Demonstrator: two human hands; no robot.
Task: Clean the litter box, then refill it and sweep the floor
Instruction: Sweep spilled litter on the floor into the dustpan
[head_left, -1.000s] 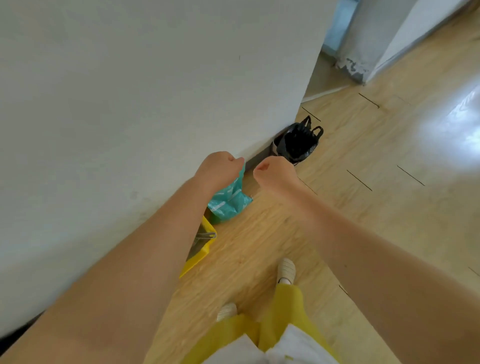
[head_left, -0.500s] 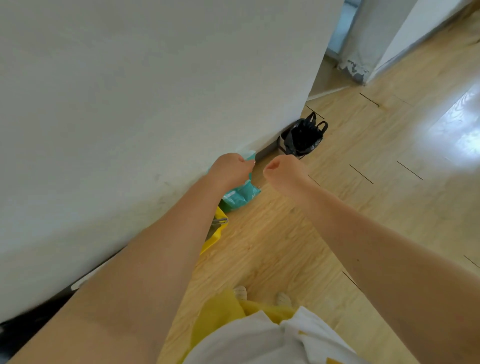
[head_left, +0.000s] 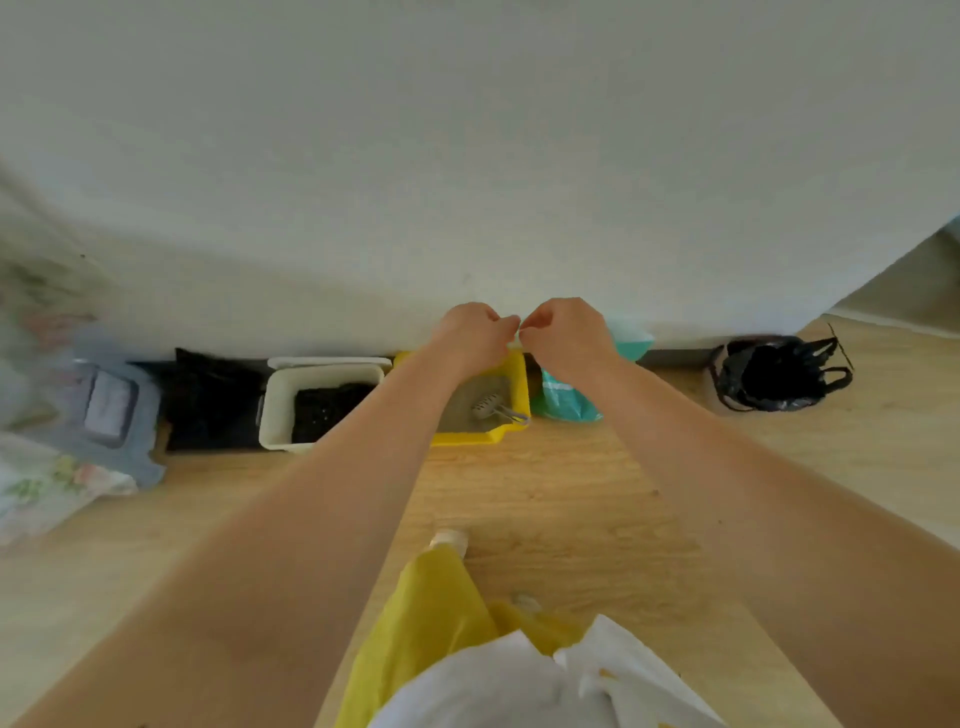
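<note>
A yellow litter box (head_left: 514, 376) stands on the wood floor against the white wall, with grey litter and a grey slotted scoop (head_left: 488, 408) inside. A teal litter bag (head_left: 569, 404) leans against the wall right beside it. My left hand (head_left: 472, 332) and my right hand (head_left: 569, 332) are held out above the box, both curled into fists with knuckles nearly touching. I see nothing held in either one. My left forearm hides the box's left part.
Left of the litter box sits a white tub (head_left: 275, 410) with dark contents, then a black bag (head_left: 213, 400) and a blue-grey container (head_left: 114, 410). A floral cloth (head_left: 41, 488) lies far left. A small bin lined with a black bag (head_left: 779, 371) stands at right.
The view has swung left to face the wall squarely, bringing the whole row of boxes into sight. Both hands stay curled and close together.
</note>
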